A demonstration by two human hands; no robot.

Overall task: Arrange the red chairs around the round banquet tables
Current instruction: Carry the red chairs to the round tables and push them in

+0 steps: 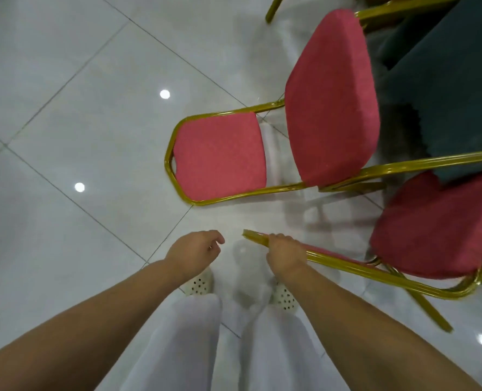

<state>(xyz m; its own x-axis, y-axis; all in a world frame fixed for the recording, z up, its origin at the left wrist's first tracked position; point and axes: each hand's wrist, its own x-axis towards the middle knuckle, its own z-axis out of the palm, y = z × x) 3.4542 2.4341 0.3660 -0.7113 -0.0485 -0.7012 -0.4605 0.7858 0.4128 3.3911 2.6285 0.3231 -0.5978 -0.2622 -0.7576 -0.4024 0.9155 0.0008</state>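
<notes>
Two hands | right hand clamped on near chair's backrest frame; left hand loosely curled, empty | risk: one-handed pull could swing it into neighbouring chair.

Banquet hall: red gold-framed chairs, green-draped table, glossy white tiled floor.

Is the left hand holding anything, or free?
Free. The left hand hangs with fingers loosely curled over bare floor tile, touching nothing; only the right hand holds the nearer chair's gold backrest frame.
</notes>
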